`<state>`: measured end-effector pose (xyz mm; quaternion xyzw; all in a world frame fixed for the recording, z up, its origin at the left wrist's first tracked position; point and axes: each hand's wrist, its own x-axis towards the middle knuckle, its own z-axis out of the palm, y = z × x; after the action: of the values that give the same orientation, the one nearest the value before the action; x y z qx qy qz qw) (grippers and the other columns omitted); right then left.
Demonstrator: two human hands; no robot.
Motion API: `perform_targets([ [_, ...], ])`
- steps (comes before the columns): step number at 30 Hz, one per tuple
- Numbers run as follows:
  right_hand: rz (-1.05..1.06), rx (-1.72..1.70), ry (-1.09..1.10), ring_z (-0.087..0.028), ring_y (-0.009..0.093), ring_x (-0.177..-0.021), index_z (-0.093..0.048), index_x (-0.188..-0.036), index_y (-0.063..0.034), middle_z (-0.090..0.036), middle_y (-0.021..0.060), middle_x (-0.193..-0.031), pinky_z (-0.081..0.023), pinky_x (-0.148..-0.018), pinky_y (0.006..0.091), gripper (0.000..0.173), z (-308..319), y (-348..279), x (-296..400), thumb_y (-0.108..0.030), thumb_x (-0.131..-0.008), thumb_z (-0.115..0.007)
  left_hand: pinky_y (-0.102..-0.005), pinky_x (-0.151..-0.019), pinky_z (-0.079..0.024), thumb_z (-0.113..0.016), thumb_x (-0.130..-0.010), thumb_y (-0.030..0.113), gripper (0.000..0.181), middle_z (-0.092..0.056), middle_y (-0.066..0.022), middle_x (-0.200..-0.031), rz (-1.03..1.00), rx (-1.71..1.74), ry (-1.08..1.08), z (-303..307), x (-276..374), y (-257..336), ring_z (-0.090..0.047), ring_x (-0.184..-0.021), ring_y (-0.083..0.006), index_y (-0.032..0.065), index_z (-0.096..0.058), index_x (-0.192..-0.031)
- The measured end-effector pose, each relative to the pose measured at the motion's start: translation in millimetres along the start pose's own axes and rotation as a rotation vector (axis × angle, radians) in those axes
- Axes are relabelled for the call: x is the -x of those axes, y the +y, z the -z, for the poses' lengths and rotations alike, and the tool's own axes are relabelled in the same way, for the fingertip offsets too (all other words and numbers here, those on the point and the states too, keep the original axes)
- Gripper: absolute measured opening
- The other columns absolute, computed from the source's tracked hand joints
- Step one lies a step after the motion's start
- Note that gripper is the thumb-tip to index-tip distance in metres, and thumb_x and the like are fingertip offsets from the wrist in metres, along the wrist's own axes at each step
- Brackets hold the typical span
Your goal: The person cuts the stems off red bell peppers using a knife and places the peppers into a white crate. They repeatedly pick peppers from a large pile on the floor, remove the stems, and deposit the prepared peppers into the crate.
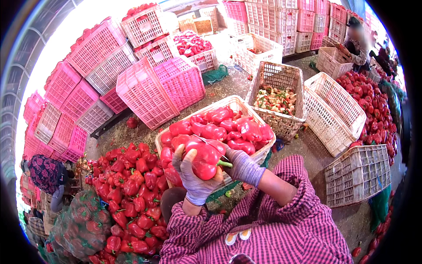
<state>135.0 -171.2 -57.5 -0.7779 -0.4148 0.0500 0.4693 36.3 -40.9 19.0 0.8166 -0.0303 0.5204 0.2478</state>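
My left hand, in a worn knit glove with stained fingertips, cups a large red bell pepper. Its green stem points right, towards my other hand. Gloved as well, my right hand grips a knife whose thin blade lies across the upper side of the pepper. The handle is hidden in my fingers. Just beyond and under my hands stands a white plastic crate heaped with red bell peppers; some show no stem.
A pile of whole peppers lies at left beside a full green net sack. Ahead, a dirty crate contains cut cores. Pink crates stand ahead left; tipped white crates at right. People sit at far left and upper right.
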Motion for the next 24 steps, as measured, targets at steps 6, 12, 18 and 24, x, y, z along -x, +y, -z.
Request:
perform_targets([
  [6, -0.202, 0.039, -0.19, -0.064, 0.04, -0.064, -0.033, -0.146, -0.011, -0.061, 0.0239, -0.069, -0.048, -0.057, 0.0498, 0.067, 3, -39, 13, -0.011, -0.084, -0.057, -0.0429, -0.093, -0.053, -0.058, -0.089, 0.031, 0.048, -0.055, -0.0092, -0.122, 0.817, 0.791, 0.13, 0, 17, -26, -0.056, -0.115, -0.024, 0.0048, -0.048, -0.128],
  [12, 0.012, 0.068, -0.066, -0.067, 0.036, -0.094, -0.054, -0.133, -0.0088, -0.067, 0.0206, -0.104, -0.055, -0.081, 0.0423, 0.049, 25, -28, 31, -0.009, -0.085, -0.059, -0.0434, -0.092, -0.054, -0.056, -0.092, 0.037, 0.049, -0.056, -0.0098, -0.126, 0.97, 1.069, 0.243, 7, 18, -54, -0.059, -0.113, -0.0237, 0.0075, -0.048, -0.13],
  [18, -0.007, -0.319, 0.113, -0.062, 0.029, -0.115, -0.046, -0.139, -0.0037, -0.063, 0.0205, -0.122, -0.05, -0.094, 0.0366, 0.076, 33, -57, 9, -0.03, -0.078, -0.081, -0.0342, -0.1, -0.046, -0.066, -0.083, 0.024, 0.054, -0.055, -0.0071, -0.125, 0.689, 0.75, 0.08, -2, 11, -21, -0.054, -0.114, -0.018, 0.0018, -0.05, -0.13],
  [24, -0.013, -0.541, 0.16, -0.059, 0.022, -0.117, -0.046, -0.138, -0.0018, -0.064, 0.0165, -0.121, -0.049, -0.096, 0.0354, 0.091, 35, -58, 11, -0.041, -0.068, -0.088, -0.0369, -0.103, -0.045, -0.074, -0.079, 0.029, 0.064, -0.057, -0.0129, -0.13, 0.863, 1.264, -0.047, 9, 7, -11, -0.057, -0.119, -0.0226, 0.0011, -0.05, -0.131],
])
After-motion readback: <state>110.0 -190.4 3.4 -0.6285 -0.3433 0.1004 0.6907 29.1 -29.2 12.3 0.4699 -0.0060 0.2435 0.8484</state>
